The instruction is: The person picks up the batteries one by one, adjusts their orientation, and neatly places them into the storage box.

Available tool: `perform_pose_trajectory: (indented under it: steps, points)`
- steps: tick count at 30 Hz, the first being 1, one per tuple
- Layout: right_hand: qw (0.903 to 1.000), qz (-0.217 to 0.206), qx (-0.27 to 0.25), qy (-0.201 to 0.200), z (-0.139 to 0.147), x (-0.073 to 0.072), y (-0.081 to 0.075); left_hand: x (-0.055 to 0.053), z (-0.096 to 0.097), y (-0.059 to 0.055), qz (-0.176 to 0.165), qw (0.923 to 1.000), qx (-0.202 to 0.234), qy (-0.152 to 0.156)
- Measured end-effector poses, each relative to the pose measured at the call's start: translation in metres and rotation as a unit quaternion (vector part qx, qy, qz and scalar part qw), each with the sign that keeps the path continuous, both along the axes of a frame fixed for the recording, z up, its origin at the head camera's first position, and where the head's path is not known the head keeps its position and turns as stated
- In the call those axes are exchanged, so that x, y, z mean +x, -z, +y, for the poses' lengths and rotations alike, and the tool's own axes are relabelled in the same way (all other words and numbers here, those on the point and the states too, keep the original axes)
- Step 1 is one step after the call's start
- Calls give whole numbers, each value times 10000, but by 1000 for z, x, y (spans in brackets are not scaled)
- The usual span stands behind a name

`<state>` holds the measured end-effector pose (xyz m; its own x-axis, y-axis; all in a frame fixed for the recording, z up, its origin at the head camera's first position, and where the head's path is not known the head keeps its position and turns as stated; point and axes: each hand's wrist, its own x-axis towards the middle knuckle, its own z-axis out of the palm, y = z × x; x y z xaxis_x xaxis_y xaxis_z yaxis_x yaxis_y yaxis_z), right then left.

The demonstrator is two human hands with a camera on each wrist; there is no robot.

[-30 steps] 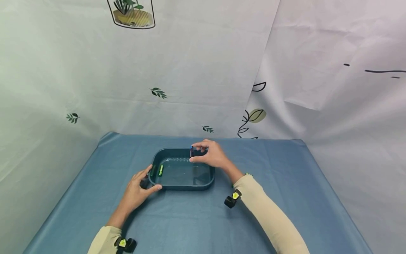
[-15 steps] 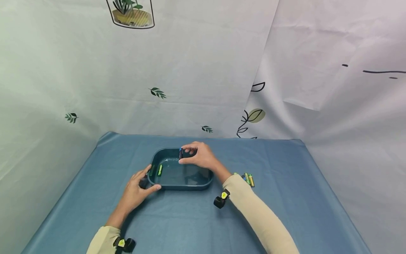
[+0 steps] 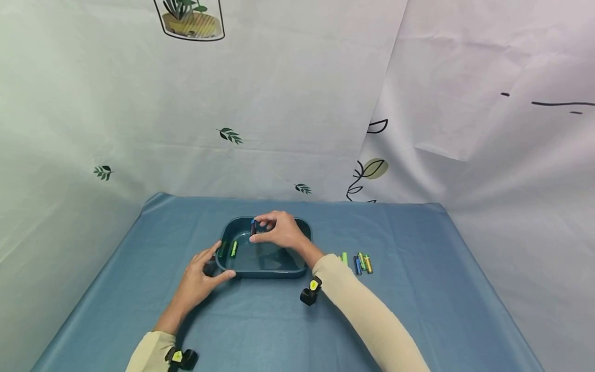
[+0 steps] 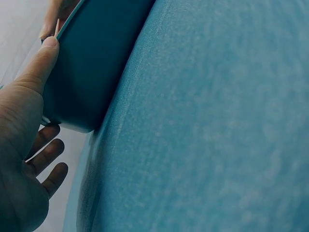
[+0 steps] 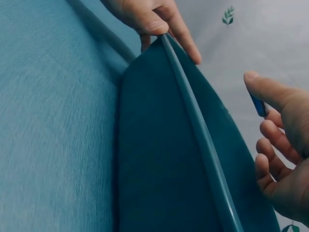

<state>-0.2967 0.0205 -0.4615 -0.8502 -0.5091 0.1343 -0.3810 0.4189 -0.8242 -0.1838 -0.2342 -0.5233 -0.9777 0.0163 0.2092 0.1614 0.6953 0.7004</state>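
Note:
My right hand [image 3: 281, 231] pinches a dark battery with a blue end [image 3: 253, 228] between thumb and fingers, holding it upright over the left half of a teal tray [image 3: 279, 274]. The right wrist view shows the battery's blue side [image 5: 259, 105] beneath the thumb. At the tray's near left corner, my left hand [image 3: 197, 281] rests with thumb on the front rim and fingers along the left side. Its other fingers stand loosely apart from the tray wall in the left wrist view. A green battery [image 3: 234, 249] lies inside the tray near its left end.
Right of the tray, several batteries lie on the blue cloth: a blue one [image 3: 357, 265], a yellow one [image 3: 368, 263] and green ones [image 3: 344, 259], partly hidden by the right sleeve [image 3: 367, 305]. A pale printed curtain [image 3: 260, 93] hangs behind the table.
My right hand has moved left over the tray with the battery, slightly lower. Its sleeve now uncovers more of the batteries on the right. The left hand stays at the tray corner.

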Motion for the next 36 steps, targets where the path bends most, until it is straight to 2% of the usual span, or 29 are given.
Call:
perform_pose_trajectory:
  steps: [8, 16, 25, 36]
  points:
    - [9999, -139, -79, -10, -14, -1, 2, 0, 0, 0, 74, 10000, -6, 11]
    - [9981, -533, -207, 233, -26, -2, 9, 0, 0, 2, 94, 10000, -14, 5]
    - [9966, -671, -43, 472, -34, -3, 17, 1, 1, 1, 154, 9998, -99, -63]
    - [9963, -688, 192, 481, -42, -5, 27, 0, 0, 2, 139, 9999, -46, -54]
